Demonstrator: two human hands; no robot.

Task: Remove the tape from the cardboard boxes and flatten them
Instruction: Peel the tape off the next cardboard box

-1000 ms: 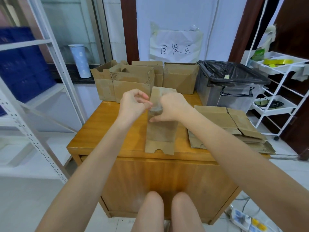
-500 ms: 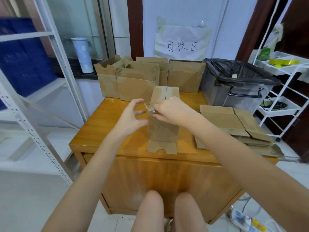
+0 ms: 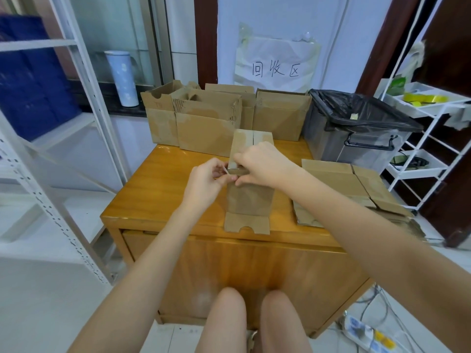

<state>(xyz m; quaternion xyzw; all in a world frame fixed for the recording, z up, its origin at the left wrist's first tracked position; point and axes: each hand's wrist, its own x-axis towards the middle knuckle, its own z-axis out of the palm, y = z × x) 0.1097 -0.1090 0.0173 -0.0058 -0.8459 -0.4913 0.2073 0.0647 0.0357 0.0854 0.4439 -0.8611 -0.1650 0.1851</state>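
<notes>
Both hands work the box point(image 3: 251, 192): left hand point(image 3: 204, 182) pinches a tape strip point(image 3: 225, 170), right hand point(image 3: 265, 165) grips the top edge. Pulled sharply, the tape could snap between the fingers or tip the box.

The hands point(image 3: 239, 171) hide the box's point(image 3: 251, 197) taped edge.

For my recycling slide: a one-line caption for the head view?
Left hand pinches a tape strip while right hand grips the upright cardboard box.
</notes>
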